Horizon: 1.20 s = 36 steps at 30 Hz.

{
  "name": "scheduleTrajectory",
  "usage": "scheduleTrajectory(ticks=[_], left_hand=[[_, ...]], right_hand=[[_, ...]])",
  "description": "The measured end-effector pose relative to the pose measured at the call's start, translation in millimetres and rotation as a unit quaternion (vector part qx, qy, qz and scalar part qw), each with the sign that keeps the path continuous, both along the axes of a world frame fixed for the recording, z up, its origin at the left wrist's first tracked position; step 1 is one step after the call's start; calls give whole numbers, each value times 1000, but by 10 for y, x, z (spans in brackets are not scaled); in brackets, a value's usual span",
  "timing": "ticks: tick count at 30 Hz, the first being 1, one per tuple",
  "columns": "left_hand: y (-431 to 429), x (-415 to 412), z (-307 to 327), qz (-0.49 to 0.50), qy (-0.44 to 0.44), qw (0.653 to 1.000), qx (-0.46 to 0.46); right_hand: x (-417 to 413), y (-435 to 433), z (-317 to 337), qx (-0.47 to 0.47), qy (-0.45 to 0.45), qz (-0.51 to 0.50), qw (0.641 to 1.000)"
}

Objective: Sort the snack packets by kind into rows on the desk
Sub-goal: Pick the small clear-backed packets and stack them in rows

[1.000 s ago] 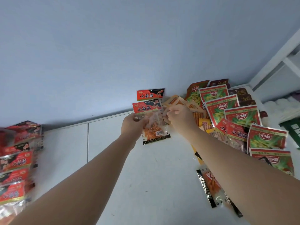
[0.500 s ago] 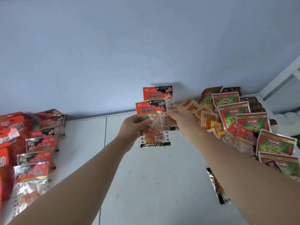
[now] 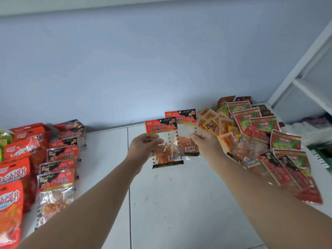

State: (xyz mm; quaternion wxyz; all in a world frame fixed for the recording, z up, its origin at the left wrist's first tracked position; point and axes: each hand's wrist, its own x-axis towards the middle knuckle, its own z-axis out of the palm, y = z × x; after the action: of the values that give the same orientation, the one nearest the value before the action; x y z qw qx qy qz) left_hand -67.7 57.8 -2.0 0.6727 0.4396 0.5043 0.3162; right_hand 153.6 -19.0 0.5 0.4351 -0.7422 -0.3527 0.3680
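Hands hold two packets: left hand (image 3: pixel 145 146) pinches front packet (image 3: pixel 160 127), right hand (image 3: pixel 204 143) pinches rear packet (image 3: pixel 186 141).

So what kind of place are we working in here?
Probably a home or small office room: a plain white desk against a bare pale-blue wall, a white shelf unit at the right, loose snack packets.

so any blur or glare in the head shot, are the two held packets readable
Head view: the front packet in the left hand and rear packet in the right hand read sharply; red packets at lower right are smeared; a bright patch lights the wall.
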Motion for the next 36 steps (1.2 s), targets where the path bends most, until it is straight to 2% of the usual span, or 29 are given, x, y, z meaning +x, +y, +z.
scheduleTrajectory(ticks=[4, 12, 20, 28, 33, 36], left_hand=[[-226, -139, 68, 16, -8, 1000, 0], [-707, -417, 206, 63, 44, 997, 14], [-1105, -547, 207, 65, 101, 993, 9], [-742, -826, 171, 45, 148, 988, 25], [-271, -1234, 153, 26, 160, 987, 21], [31, -1546, 154, -9, 175, 983, 49]], right_hand=[[-169, -306, 20, -15, 7, -1, 1000], [-448, -725, 20, -11, 45, 51, 998], [-683, -1102, -155, -23, 70, 66, 995], [-1001, -850, -70, -51, 70, 65, 994], [-1485, -516, -96, -80, 61, 56, 993], [-1793, -198, -101, -86, 39, 57, 994]])
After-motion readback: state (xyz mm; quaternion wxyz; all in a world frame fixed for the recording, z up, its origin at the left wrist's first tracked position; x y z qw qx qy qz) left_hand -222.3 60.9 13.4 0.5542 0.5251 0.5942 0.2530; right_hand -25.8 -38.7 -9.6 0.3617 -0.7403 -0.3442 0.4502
